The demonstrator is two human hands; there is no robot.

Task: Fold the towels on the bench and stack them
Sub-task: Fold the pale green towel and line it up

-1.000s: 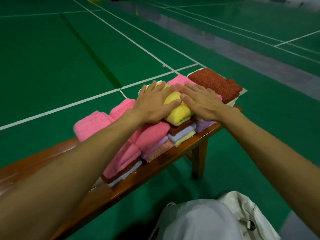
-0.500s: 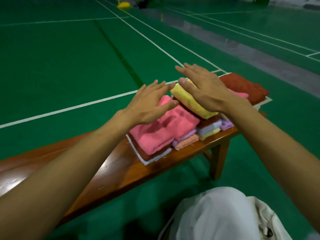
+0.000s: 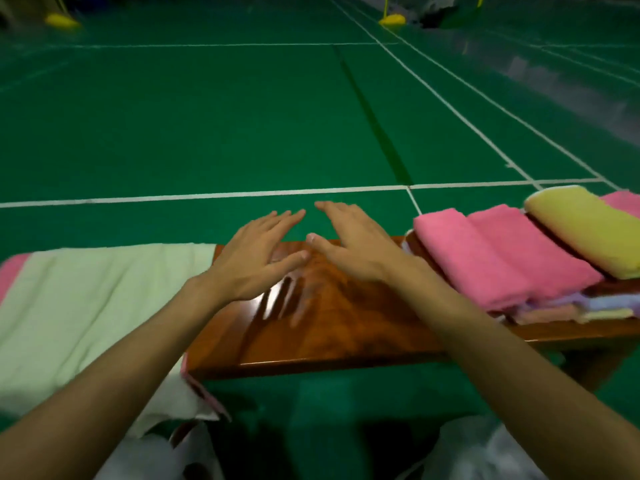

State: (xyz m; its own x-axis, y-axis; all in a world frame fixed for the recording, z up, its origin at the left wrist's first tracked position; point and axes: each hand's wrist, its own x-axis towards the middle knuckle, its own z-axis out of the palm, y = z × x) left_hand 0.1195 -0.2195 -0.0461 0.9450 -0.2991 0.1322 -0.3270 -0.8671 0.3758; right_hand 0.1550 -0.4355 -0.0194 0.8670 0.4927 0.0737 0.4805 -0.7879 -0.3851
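Both my hands hover over a bare stretch of the wooden bench (image 3: 332,327), fingers straight and holding nothing. My left hand (image 3: 256,258) and my right hand (image 3: 349,247) are side by side, thumbs almost touching. To the right lie folded towels in stacks: two pink folded towels (image 3: 498,258) on top of lilac and yellow ones, and a yellow folded towel (image 3: 588,223) further right. To the left an unfolded pale green towel (image 3: 90,306) with a pink edge is spread over the bench and hangs off its front.
Green court floor (image 3: 242,116) with white lines stretches beyond the bench. White fabric (image 3: 162,455) shows at the bottom near my body. Yellow post bases (image 3: 391,19) stand far off on the court.
My hands have lifted off the yellow and pink folded towels and swung left over the bare bench. The view turned left, bringing the spread pale green towel into sight.
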